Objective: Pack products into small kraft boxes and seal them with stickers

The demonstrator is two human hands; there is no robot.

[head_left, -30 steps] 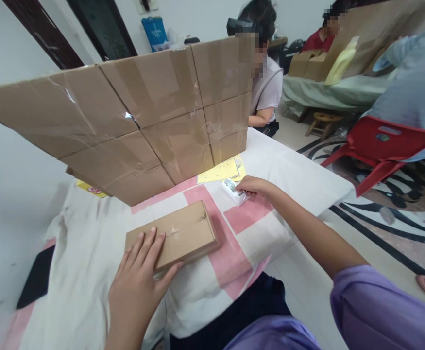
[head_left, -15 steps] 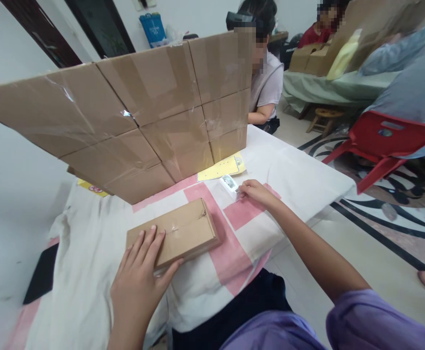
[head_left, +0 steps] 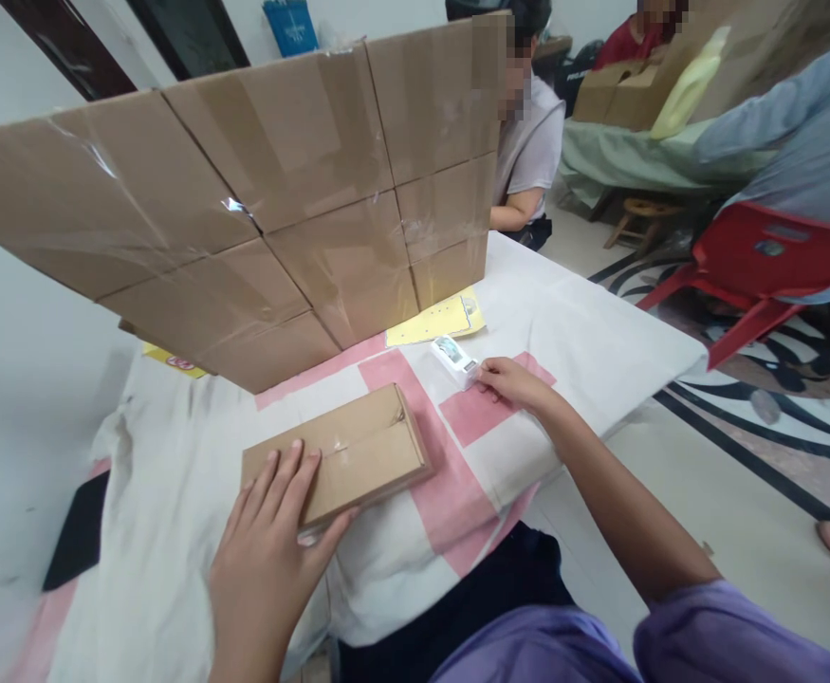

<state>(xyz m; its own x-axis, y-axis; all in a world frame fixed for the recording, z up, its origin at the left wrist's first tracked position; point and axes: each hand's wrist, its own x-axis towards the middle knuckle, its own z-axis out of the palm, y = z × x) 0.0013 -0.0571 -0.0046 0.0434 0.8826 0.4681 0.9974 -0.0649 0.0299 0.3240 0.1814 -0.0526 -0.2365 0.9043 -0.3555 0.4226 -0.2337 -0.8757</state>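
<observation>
My left hand (head_left: 272,531) lies on the near left part of a closed brown cardboard box (head_left: 358,446), its fingers spread over the lid and the thumb along the front side. On the cloth beyond the box's far right corner sits a small white box-shaped item (head_left: 452,356) with a picture and a dark patch on top. My right hand (head_left: 510,381) is at its right end, thumb and curled fingers pinched together at the edge; the fingertips are partly hidden. A yellow sheet (head_left: 433,321) with a dark outline and dots lies just behind the white item.
A large taped cardboard panel (head_left: 315,209) stands across the back of the table. The white and pink cloth (head_left: 571,313) covers the tabletop. Behind the panel sits a person (head_left: 535,161). A red chair (head_left: 777,261) is off to the right, and a yellow packet (head_left: 173,360) lies at left.
My right hand has shifted slightly right along the white item's end, uncovering the dark patch. My left hand stays on the cardboard box. The whole view has tilted a little downward.
</observation>
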